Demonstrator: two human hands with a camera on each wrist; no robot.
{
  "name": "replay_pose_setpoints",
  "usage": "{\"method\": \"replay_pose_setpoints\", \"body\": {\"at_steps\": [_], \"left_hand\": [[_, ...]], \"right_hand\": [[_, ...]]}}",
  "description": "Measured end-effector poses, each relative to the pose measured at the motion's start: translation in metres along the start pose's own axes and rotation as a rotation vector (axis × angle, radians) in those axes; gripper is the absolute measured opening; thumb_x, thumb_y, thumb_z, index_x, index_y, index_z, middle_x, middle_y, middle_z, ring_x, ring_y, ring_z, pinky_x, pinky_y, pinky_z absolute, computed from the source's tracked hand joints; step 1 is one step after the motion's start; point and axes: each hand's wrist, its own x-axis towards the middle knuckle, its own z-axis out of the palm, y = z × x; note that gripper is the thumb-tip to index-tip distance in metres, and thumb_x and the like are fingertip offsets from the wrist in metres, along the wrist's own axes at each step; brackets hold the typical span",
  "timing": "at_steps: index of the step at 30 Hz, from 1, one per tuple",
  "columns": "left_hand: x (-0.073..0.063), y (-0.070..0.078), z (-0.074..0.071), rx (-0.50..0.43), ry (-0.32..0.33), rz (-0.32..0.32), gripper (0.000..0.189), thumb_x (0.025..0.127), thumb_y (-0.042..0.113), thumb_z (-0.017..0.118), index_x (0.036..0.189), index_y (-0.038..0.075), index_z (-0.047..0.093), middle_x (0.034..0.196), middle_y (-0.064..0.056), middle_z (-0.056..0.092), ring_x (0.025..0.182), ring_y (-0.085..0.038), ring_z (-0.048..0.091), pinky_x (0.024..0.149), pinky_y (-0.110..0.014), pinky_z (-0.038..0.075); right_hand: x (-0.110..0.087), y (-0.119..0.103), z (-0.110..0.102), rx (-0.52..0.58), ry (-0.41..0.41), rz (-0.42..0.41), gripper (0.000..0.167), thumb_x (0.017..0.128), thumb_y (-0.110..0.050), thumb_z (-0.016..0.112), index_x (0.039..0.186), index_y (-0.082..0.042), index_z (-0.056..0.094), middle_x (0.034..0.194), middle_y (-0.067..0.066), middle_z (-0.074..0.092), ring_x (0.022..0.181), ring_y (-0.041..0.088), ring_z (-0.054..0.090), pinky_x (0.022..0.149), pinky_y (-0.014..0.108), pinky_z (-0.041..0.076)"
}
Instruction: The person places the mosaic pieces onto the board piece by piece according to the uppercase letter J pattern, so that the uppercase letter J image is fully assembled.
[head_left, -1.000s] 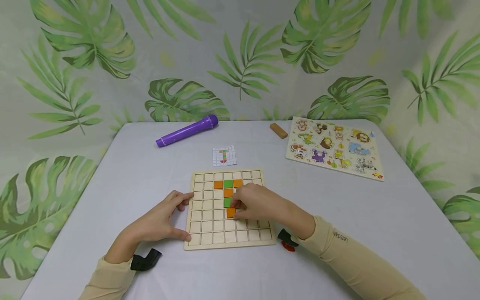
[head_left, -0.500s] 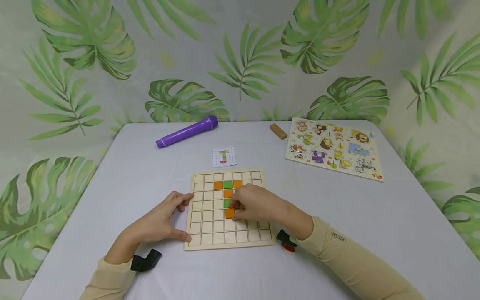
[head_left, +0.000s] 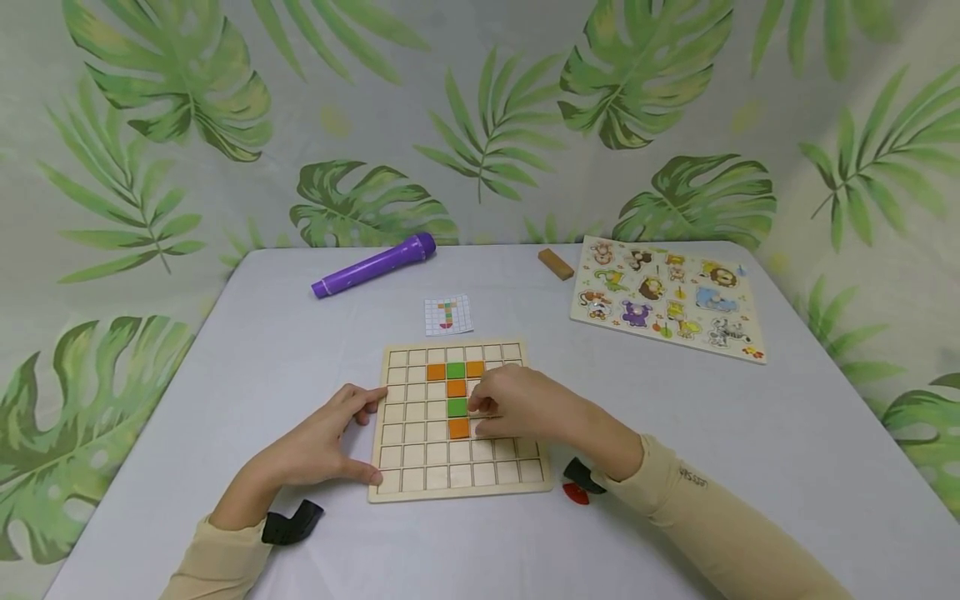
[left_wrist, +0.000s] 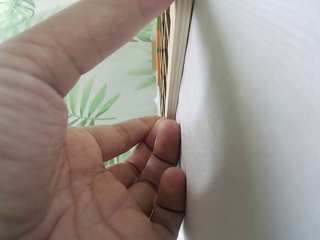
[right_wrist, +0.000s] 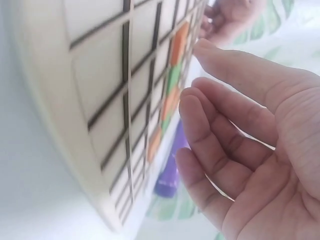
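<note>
A wooden grid board (head_left: 484, 477) lies on the table with orange and green square tiles set in its cells in a T shape. The lowest orange tile (head_left: 459, 428) sits flat in its cell under a green tile (head_left: 457, 407). My left hand (head_left: 315, 437) is spread along the board's left side, its thumb and forefinger touching the edge. In the left wrist view its other fingers bend loosely beside the board edge (left_wrist: 178, 55). My right hand (head_left: 521, 404) hovers over the board just right of the tiles. Its fingers (right_wrist: 195, 112) are relaxed, holding nothing.
Behind the board lies a small paper card (head_left: 448, 315) printed with a coloured grid pattern. Farther back are a purple microphone (head_left: 375, 265) and a small brown block (head_left: 556, 264). An animal puzzle board (head_left: 667, 300) lies at the back right.
My right hand has let go of the lowest orange tile and drawn slightly right. That tile now lies straight in its cell. The left hand stays at the board's edge.
</note>
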Motion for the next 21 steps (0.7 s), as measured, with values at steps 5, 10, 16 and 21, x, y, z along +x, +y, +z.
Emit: {"method": "replay_pose_setpoints", "body": {"at_steps": [5, 10, 16, 21], "left_hand": [[0.000, 0.001, 0.000, 0.002, 0.001, -0.005, 0.114, 0.071, 0.043, 0.100, 0.162, 0.006, 0.043, 0.129, 0.000, 0.052, 0.118, -0.015, 0.047, 0.103, -0.032, 0.042], [0.000, 0.001, 0.000, -0.003, 0.001, -0.004, 0.114, 0.071, 0.042, 0.100, 0.162, 0.006, 0.043, 0.129, 0.000, 0.052, 0.118, -0.015, 0.047, 0.104, -0.032, 0.042], [0.000, 0.001, 0.001, -0.002, -0.001, 0.004, 0.114, 0.071, 0.042, 0.100, 0.162, 0.006, 0.043, 0.128, 0.000, 0.052, 0.118, -0.014, 0.048, 0.104, -0.031, 0.042], [0.001, 0.001, 0.000, 0.003, 0.002, -0.004, 0.114, 0.071, 0.043, 0.100, 0.162, 0.006, 0.043, 0.127, 0.000, 0.052, 0.117, -0.015, 0.047, 0.101, -0.030, 0.042]], "right_hand": [[-0.014, 0.005, -0.009, 0.004, 0.015, 0.035, 0.016, 0.091, -0.017, 0.085, 0.105, -0.009, 0.082, 0.097, 0.000, 0.074, 0.086, 0.010, 0.061, 0.081, 0.024, 0.054], [-0.014, 0.007, -0.006, 0.003, 0.002, -0.011, 0.014, 0.093, -0.016, 0.084, 0.104, -0.008, 0.081, 0.095, 0.000, 0.073, 0.084, 0.010, 0.061, 0.079, 0.022, 0.053], [-0.003, 0.005, 0.003, -0.023, -0.018, -0.058, 0.010, 0.094, -0.017, 0.084, 0.101, -0.010, 0.080, 0.091, -0.002, 0.071, 0.081, 0.010, 0.058, 0.076, 0.021, 0.051], [0.006, 0.003, 0.008, -0.027, -0.016, -0.069, 0.006, 0.095, -0.016, 0.082, 0.099, -0.012, 0.081, 0.090, -0.004, 0.070, 0.080, 0.008, 0.059, 0.075, 0.021, 0.051]]}}
